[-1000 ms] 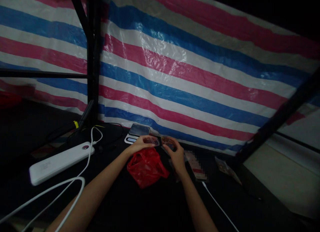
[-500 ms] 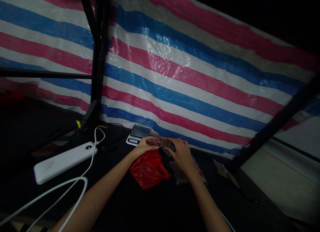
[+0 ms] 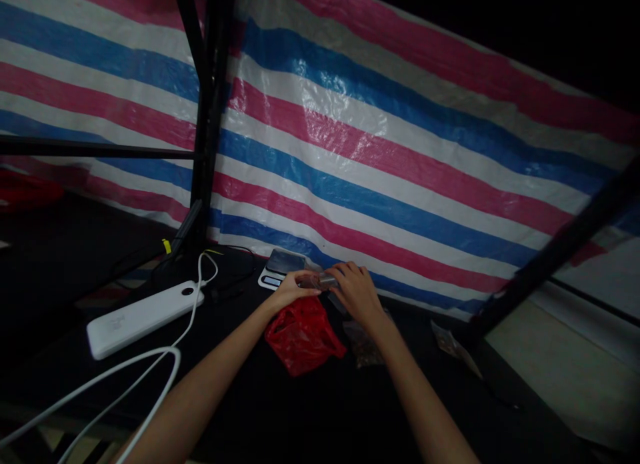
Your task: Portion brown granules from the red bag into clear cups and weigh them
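Both of my hands meet above the dark table, closed around a small clear plastic bag (image 3: 324,281); dim light and fingers hide what is inside it. My left hand (image 3: 289,292) pinches its left end between thumb and fingers. On the other end, the curled fingers of my right hand (image 3: 356,291) grip from above. A crumpled red plastic bag (image 3: 306,339) lies just below my hands. Behind my left hand stands a small digital scale (image 3: 284,264) with a lit display. Partly under my right forearm is a clear bag with brownish contents (image 3: 366,347).
A white power bank (image 3: 143,317) with a looping white cable (image 3: 175,347) lies to the left. Another clear packet (image 3: 454,347) rests at the right. A black metal frame post (image 3: 206,131) and a striped plastic sheet (image 3: 380,164) stand behind the table.
My right hand has turned, its fingers now closing over the right end of the clear bag. The whole view has shifted slightly, so things appear farther right.
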### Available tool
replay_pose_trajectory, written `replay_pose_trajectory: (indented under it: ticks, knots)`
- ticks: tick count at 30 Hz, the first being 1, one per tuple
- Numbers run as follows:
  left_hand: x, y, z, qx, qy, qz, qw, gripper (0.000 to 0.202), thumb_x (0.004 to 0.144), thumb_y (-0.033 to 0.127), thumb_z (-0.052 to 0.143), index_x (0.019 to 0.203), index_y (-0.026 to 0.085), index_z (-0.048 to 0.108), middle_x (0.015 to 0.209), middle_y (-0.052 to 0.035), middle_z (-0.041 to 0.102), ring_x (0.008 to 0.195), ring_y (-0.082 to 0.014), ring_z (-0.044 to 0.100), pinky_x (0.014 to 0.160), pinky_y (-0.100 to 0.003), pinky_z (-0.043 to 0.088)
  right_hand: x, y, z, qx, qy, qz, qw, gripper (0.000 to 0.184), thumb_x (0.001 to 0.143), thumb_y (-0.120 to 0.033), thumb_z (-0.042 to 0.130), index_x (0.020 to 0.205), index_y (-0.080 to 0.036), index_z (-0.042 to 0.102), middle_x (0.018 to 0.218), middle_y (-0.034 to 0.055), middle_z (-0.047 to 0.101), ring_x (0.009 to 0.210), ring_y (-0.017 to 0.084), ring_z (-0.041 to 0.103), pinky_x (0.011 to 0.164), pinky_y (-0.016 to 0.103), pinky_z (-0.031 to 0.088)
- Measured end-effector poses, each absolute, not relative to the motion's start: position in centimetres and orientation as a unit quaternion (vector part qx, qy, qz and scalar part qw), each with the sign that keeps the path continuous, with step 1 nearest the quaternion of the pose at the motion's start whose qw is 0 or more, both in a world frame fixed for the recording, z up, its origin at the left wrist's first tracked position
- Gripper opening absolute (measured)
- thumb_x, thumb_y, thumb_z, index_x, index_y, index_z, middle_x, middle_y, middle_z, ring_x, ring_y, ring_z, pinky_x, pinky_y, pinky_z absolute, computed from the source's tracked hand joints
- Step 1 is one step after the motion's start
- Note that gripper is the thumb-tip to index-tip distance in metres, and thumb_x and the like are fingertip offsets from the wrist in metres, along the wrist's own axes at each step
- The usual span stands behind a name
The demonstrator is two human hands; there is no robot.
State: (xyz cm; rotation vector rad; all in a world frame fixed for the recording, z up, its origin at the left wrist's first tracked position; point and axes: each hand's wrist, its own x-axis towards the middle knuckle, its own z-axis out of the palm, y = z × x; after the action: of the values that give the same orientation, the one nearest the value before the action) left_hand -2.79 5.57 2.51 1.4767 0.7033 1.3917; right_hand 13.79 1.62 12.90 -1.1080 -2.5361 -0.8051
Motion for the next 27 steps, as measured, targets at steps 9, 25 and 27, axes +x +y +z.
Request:
replay_pose_trajectory:
  ticks: [9, 25, 27]
  knots:
    - [-4.6, 5.4, 4.2, 0.625, 0.308, 0.577, 0.425, 0.045, 0.059, 0.03, 0.071, 0.1, 0.014, 0.06, 0.094, -0.0066, 0.065, 0.085, -0.0182, 0.06, 0.079, -0.029, 0.045, 13.9, 0.8, 12.0, -0.427, -0.841, -0.237, 0.233, 0.031, 0.08, -0.022, 0.051, 0.111, -0.022, 0.05, 0.109, 0.0077, 0.056, 0.101, 0.024, 0.046, 0.08, 0.036, 0.033]
    - [-7.3, 13.1, 6.1, 0.715, 0.538, 0.413, 0.169, 0.07, 0.04, 0.034, 0.078, 0.104, 0.014, 0.056, 0.109, -0.0163, 0.057, 0.105, -0.035, 0.048, 0.088, -0.045, 0.034, 16.5, -4.5, -1.3, -0.466, -0.718, 0.312, 0.413, 0.046, 0.078, -0.053, 0.041, 0.109, -0.021, 0.054, 0.099, 0.0089, 0.064, 0.09, 0.024, 0.06, 0.078, 0.033, 0.048]
    - [-6.9, 11.7, 6.0, 0.733, 0.548, 0.382, 0.13, 0.076, 0.052, 0.041, 0.072, 0.117, 0.013, 0.045, 0.122, -0.0196, 0.045, 0.113, -0.0346, 0.041, 0.091, -0.047, 0.03, 16.2, -4.5, -2.3, -0.423, -0.721, 0.341, 0.43, 0.049, 0.075, -0.057, 0.044, 0.107, -0.022, 0.055, 0.105, 0.0093, 0.062, 0.098, 0.025, 0.057, 0.085, 0.034, 0.044]
